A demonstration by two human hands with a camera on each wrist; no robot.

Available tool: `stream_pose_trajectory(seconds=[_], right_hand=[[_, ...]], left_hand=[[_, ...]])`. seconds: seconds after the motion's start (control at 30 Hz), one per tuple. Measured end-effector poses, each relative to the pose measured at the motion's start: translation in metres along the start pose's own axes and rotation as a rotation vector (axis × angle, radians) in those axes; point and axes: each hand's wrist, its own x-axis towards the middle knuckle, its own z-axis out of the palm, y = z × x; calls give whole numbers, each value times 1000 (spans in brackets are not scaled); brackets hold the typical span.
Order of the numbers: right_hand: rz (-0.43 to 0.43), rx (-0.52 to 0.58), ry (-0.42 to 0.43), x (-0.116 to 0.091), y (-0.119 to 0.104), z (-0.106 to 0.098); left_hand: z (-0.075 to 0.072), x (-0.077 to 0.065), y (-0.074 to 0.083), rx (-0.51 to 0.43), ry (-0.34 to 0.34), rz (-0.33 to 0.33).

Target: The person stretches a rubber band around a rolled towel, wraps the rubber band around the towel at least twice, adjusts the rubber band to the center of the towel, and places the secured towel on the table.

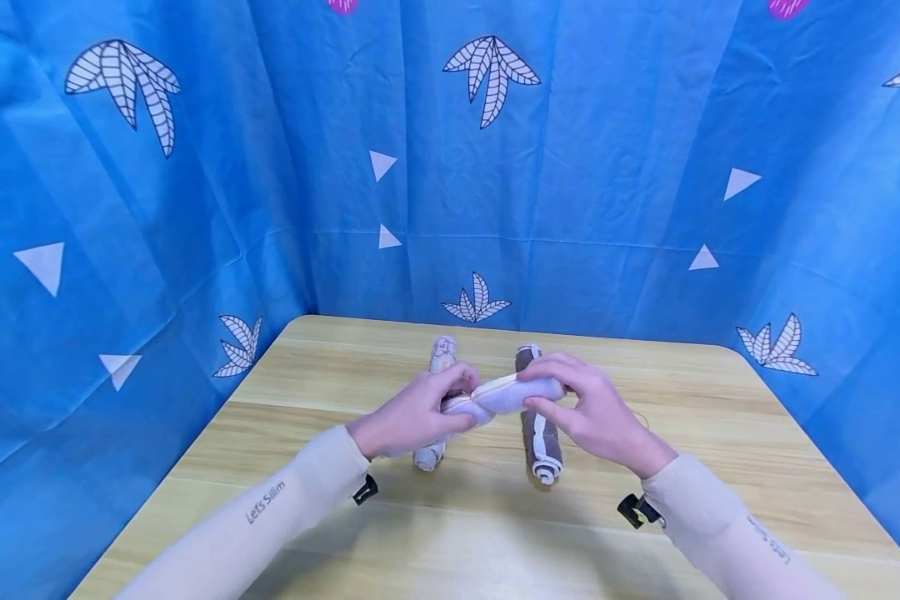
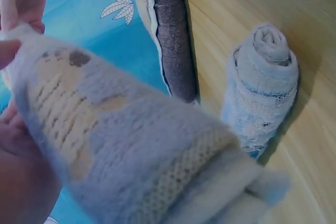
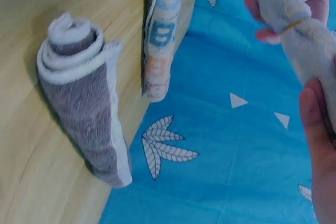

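Note:
A rolled light grey towel (image 1: 510,395) is held up above the table between both hands. My left hand (image 1: 418,410) grips its left end, while the right hand (image 1: 596,412) pinches the other end between thumb and fingers. A thin yellowish band (image 3: 293,25) circles the roll near its middle, where the cloth narrows. The left wrist view shows a cream patch on the towel (image 2: 131,124) and its layered end. Below the hands lie two more rolls: a pale patterned towel (image 1: 429,455) at left and a brown towel with white edging (image 1: 544,450) at right.
The rolls lie on a light wooden table (image 1: 450,550). A thin loop (image 1: 641,418), perhaps a rubber band, lies on it, partly behind the right wrist. Blue curtains (image 1: 607,167) with leaf prints hang round the back and sides.

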Motion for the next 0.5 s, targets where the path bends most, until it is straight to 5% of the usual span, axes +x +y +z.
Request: stream_pose_trajectory(seconds=[0.13,0.3,0.5], right_hand=[[58,39,80,2,-1,2],[153,84,115,4,-3,3],[236,66,125,4,-3,4]], left_hand=[[8,-1,3,276,112,91],[16,-2,4,652,254,313],[21,-2,-4,780,344,479]])
